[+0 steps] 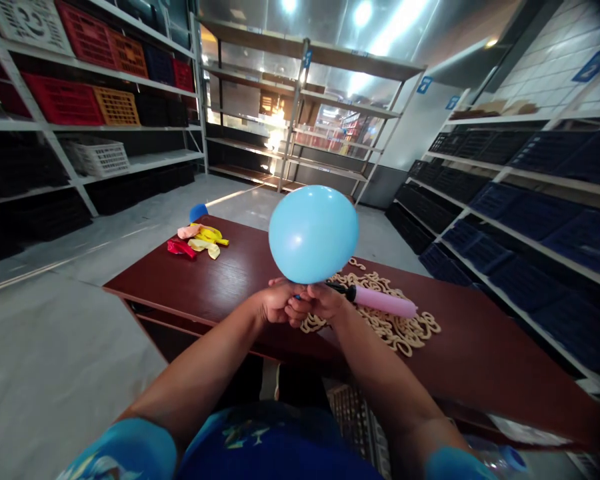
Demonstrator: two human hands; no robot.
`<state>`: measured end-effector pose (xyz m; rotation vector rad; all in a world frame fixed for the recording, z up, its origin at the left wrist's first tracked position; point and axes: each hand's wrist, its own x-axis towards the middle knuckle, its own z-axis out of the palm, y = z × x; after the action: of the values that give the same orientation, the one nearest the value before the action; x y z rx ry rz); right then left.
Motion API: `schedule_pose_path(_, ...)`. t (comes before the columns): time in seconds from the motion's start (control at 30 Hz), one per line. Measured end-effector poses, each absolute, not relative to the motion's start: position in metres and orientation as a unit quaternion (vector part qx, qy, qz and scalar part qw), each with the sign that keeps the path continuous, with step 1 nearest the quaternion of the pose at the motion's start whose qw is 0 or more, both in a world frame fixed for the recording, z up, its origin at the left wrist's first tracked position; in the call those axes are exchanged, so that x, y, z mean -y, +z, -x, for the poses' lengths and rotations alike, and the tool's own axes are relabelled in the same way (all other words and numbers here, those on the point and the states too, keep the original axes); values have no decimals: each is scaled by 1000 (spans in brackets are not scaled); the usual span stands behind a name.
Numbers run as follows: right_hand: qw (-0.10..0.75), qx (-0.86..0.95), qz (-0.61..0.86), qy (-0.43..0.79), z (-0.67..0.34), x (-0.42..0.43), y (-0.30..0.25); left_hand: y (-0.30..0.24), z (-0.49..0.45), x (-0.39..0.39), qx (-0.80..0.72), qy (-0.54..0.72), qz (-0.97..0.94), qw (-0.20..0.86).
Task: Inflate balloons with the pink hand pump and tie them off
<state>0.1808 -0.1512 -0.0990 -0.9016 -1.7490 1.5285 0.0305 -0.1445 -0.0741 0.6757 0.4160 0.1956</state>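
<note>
Fingers [300,308] of left hand [275,303] and right hand [325,301] closed together on neck of round light-blue rubber balloon [313,233], held above near edge of dark red-brown wooden counter [220,280]. Pink plastic hand pump [383,301] on counter, nozzle beside right hand. Inflating seemingly done; knot not visible. Heap of limp coloured balloons [200,240] at counter's far-left corner, unfilled.

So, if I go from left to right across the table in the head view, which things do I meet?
Flat balloons → blue balloon, held at its neck by the left hand and the right hand → pink pump.
</note>
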Motion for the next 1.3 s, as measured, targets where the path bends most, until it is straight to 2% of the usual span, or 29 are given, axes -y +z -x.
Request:
schedule_pose_path(0.07,322,636,358,603,-179,152,-105,-71,-29,150,-197,69,-325,922)
schedule_pose_path(0.17,384,563,362,635,-177,154,-105,-69,-27,156,-190,109,-355,909)
schedule_pose_path(0.23,451,524,340,637,-174,157,-100,-71,-28,157,-199,197,-407,869)
schedule_pose_path(0.37,596,434,291,610,-164,157,-90,-85,-36,159,-242,417,-510,712)
schedule_pose_path(0.5,647,375,320,582,-155,155,-84,-95,-46,159,-292,521,-480,643)
schedule_pose_path(0.57,624,372,354,589,-154,155,-82,-95,-49,158,-291,521,-463,655)
schedule_pose_path(0.67,501,428,404,634,-162,156,-78,-93,-49,154,-273,484,-385,737)
schedule_pose_path(0.73,430,499,442,609,-173,158,-76,-92,-44,149,-267,462,-286,796)
schedule_pose_path(0.87,287,721,510,370,-200,160,-78,-90,-28,139,-260,504,-133,813)
schedule_pose_path(0.93,190,817,476,263,-208,159,-85,-90,-21,136,-259,520,-105,807)
schedule_pose_path(1.0,134,862,443,209,-212,157,-93,-91,-18,136,-264,521,-100,806)
schedule_pose_path(1.07,139,864,439,202,-213,156,-99,-94,-17,137,-275,516,-96,806)
schedule_pose_path(1.17,209,833,461,224,-213,157,-94,-98,-18,137,-294,511,-91,803)
schedule_pose_path(1.3,309,707,542,333,-215,161,-65,-99,-19,136,-303,509,-112,798)
